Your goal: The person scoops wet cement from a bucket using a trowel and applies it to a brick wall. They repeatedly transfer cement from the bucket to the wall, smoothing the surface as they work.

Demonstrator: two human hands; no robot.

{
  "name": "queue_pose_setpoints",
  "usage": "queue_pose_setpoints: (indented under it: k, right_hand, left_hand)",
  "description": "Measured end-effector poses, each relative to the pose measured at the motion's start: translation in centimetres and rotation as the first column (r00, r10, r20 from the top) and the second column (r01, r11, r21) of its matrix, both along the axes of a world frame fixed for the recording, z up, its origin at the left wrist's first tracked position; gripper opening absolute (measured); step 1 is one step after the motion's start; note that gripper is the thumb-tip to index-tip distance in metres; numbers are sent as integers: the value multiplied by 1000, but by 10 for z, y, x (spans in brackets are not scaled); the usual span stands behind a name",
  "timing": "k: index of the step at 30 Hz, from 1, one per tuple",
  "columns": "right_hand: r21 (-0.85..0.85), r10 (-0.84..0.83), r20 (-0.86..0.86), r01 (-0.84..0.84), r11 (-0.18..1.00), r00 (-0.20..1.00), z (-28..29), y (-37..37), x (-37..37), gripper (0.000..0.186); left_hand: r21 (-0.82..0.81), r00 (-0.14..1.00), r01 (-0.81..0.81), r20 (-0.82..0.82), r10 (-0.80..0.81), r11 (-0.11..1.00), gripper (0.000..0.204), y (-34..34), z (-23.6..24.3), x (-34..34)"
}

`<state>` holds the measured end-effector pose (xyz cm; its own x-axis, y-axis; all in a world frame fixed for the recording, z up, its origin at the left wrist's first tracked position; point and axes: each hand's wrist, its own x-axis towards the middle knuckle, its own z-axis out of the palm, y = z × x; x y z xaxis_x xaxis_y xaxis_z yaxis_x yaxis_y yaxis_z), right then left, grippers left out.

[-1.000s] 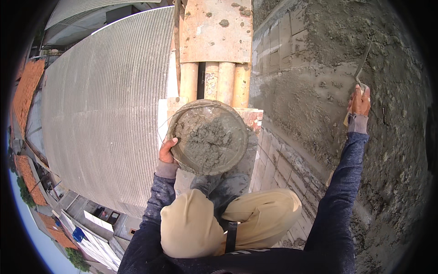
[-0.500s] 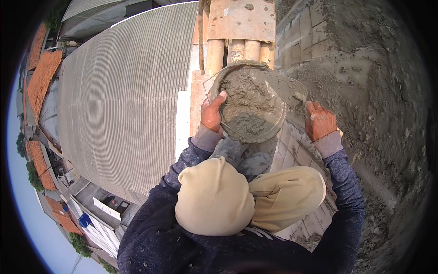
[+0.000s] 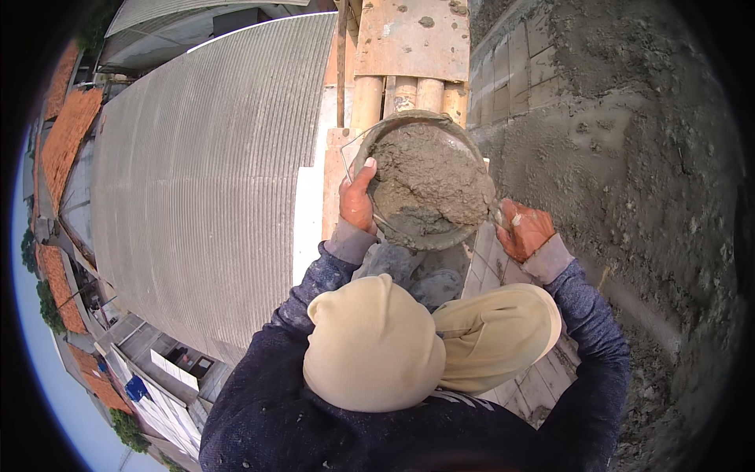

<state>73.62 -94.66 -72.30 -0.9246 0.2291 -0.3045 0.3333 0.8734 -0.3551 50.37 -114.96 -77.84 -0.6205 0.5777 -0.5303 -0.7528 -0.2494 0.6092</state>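
Observation:
A round bucket, its rim caked in grey, stands in front of me, filled with wet mortar. My left hand is closed on the bucket's left rim, the thumb over the edge. A thin wire handle leans out on that side. At the right rim, my right hand is closed round the grip of a trowel. Only a bit of the trowel's mortar-smeared neck shows; its blade cannot be made out against the mortar in the bucket.
Beyond the bucket lie bamboo poles under a mortar-spotted board. On the right rises a wet mortar-coated wall beside bare block courses. A corrugated roof spreads below on the left. My bent knee is close by.
My right hand and the trowel have moved left and down, from beside the wall to the bucket's rim. The mortar in the bucket has been pushed into a smoother heap.

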Motion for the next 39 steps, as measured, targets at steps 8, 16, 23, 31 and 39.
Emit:
queue_pose_setpoints:
  k: [8, 16, 23, 31, 39]
  right_hand:
    - [20, 8, -68, -7, 1000, 998, 15, 2, -9, 46]
    - [-202, 73, -354, -152, 968, 932, 35, -1, -26, 49]
    - [-612, -714, 388, 743, 273, 582, 81, 145, -33, 43]
    - [96, -791, -329, 852, 515, 516, 159, 156, 132, 44]
    - [253, -244, -193, 288, 924, 950, 66, 45, 70, 36]
  left_hand:
    - [66, 990, -21, 142, 12, 998, 42, -18, -29, -8]
    - [-39, 986, -42, 162, 48, 998, 42, -44, -47, -23]
    - [-61, 987, -32, 153, 41, 998, 41, -36, -43, -20]
    - [-60, 991, -4, 135, 13, 998, 39, -14, -23, -14]
    - [-18, 997, 78, -13, -79, 997, 41, 2, 6, 1]
